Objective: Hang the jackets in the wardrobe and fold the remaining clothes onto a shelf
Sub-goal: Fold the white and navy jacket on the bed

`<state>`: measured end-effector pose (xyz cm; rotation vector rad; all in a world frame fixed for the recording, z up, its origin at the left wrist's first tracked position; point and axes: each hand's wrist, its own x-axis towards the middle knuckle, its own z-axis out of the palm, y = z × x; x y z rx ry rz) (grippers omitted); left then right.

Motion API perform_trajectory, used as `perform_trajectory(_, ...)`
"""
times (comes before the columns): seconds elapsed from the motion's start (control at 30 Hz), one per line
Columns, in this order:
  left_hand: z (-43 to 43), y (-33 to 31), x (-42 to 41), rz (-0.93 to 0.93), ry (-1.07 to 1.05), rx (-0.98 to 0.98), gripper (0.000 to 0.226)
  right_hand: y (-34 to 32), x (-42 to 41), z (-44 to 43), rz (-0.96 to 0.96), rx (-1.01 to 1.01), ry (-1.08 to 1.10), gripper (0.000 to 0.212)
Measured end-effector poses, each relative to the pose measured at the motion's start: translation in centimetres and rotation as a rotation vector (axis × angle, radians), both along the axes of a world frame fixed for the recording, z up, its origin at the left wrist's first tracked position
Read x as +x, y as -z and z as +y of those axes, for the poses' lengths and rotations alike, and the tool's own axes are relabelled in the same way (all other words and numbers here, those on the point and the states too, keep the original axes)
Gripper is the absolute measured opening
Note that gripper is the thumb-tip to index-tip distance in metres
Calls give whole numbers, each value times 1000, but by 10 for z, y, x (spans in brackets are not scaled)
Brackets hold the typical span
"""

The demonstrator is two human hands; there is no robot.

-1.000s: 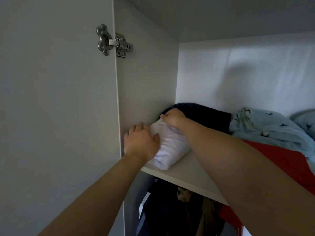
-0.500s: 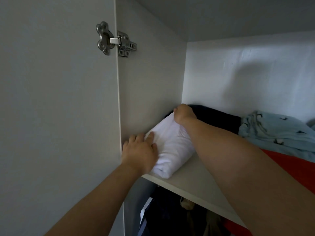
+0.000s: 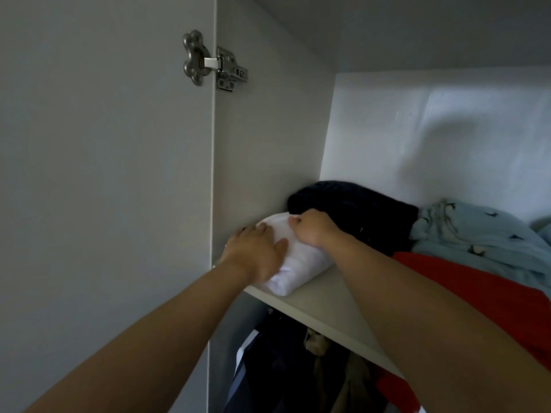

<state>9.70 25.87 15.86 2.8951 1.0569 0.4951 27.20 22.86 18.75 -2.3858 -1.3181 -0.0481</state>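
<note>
Change since earlier frame: left hand (image 3: 256, 254) has slid further onto the folded white garment (image 3: 301, 265); right hand (image 3: 313, 229) has drawn back from the dark pile onto the garment's far end.
Left fingers (image 3: 253, 232): straight and together, lying flat on the left side of the garment, thumb spread across its top.
Right fingers (image 3: 295, 223): curled over the garment's upper far edge, gripping the cloth.
Folded white garment: centre of the frame, lying on the shelf (image 3: 325, 299) at its left end, against the wardrobe's side wall (image 3: 268, 144).
Dark navy clothing (image 3: 354, 204): directly behind the white garment, touching it.
Pale blue printed clothing (image 3: 477, 231): right of the navy pile.
Red clothing (image 3: 477, 290): lower right, in front of the blue, partly behind the right forearm.
Hanging clothes (image 3: 298, 374): below the shelf, bottom centre.
Door (image 3: 104, 174): left half of the frame, open.
Hinge (image 3: 208, 59): upper left, joining door and side wall.
</note>
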Motion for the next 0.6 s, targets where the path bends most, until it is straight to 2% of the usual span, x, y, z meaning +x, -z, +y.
perform_trajectory(0.1,4,6,-5,-12,19,-12,60,1,0,-11,105,-62,5,59)
perform_trajectory(0.2,3,-5,-5,57,18,-73,62,-16,-5,-27,49,-59,-17,59)
perform_trajectory(0.33,-9,-22,0,93,-4,7,55,-40,-3,-57,-4,5,-34,49)
perform_trajectory(0.43,-32,-31,17,40,112,62,48,-52,2,-91,14,20,18,50)
perform_trajectory(0.6,-80,-31,63,-25,367,16,40,-54,5,-167,-64,13,99,51)
